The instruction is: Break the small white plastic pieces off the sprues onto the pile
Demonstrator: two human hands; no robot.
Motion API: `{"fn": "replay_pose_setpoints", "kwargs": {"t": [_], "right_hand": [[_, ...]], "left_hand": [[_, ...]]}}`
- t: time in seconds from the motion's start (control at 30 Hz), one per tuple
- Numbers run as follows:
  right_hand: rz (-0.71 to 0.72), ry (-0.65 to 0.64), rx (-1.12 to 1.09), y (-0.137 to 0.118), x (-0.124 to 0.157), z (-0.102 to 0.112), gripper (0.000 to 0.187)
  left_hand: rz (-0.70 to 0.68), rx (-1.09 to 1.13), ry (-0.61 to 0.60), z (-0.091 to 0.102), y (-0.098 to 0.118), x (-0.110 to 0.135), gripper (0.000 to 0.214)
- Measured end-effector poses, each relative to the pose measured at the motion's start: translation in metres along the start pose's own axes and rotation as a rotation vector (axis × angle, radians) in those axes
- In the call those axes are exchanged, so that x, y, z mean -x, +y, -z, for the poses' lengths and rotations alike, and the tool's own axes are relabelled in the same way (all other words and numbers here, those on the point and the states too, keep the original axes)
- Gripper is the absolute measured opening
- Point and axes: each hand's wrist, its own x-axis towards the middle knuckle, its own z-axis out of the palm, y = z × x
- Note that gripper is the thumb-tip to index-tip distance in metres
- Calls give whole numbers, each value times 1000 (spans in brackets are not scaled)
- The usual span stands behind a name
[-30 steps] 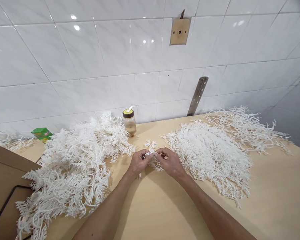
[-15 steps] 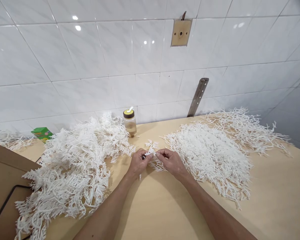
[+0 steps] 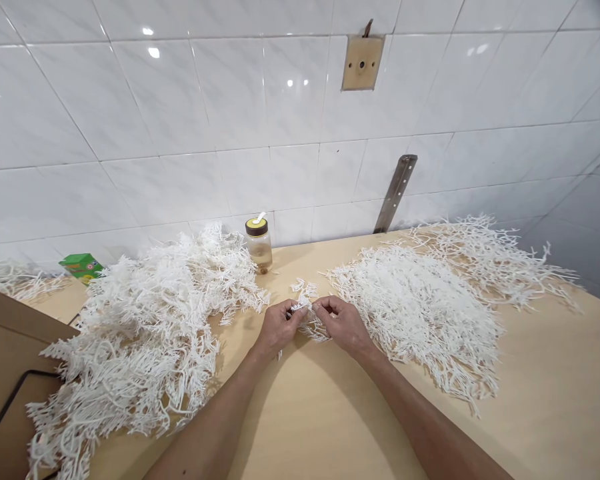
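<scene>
Near the middle of the table, my left hand (image 3: 279, 325) is closed in a pinch on a small white branched plastic sprig (image 3: 301, 305). Close beside it on the right, my right hand (image 3: 345, 325) pinches at the sprig's near end with thumb and forefinger; what lies between those fingertips is too small to make out. A few loose white sprigs (image 3: 314, 328) lie on the table just under and behind both hands. To the left spreads a big heap of white branched pieces (image 3: 150, 333), and to the right a flatter pile of similar pieces (image 3: 425, 310).
A jar (image 3: 260, 250) with a yellow and black lid stands behind the left heap. Thinner white branches (image 3: 495, 257) lie at the back right. A cardboard box (image 3: 20, 373) and a green carton (image 3: 81, 267) are at left. A metal strip (image 3: 396, 193) leans against the tiled wall.
My hands stay almost in place, with only small finger movements at the sprig. The whole view has shifted slightly; the heaps and jar look the same.
</scene>
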Motion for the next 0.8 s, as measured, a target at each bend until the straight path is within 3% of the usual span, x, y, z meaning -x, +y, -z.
{"fn": "replay_pose_setpoints", "kwargs": {"t": [0.13, 0.33, 0.43, 0.57, 0.73, 0.8], "right_hand": [[55, 12, 35, 3, -1, 0, 21], [320, 138, 278, 13, -2, -10, 15], [379, 203, 382, 13, -1, -21, 17], [386, 255, 443, 16, -4, -27, 19], [267, 435, 496, 33, -13, 1, 21], [221, 429, 507, 41, -15, 11, 17]], "left_hand": [[18, -39, 19, -1, 0, 0, 36], [5, -83, 21, -1, 0, 0, 31], [-4, -88, 39, -1, 0, -1, 31], [-18, -94, 52, -1, -2, -1, 32], [47, 54, 53, 0, -3, 2, 33], [81, 100, 59, 0, 0, 3, 36]]}}
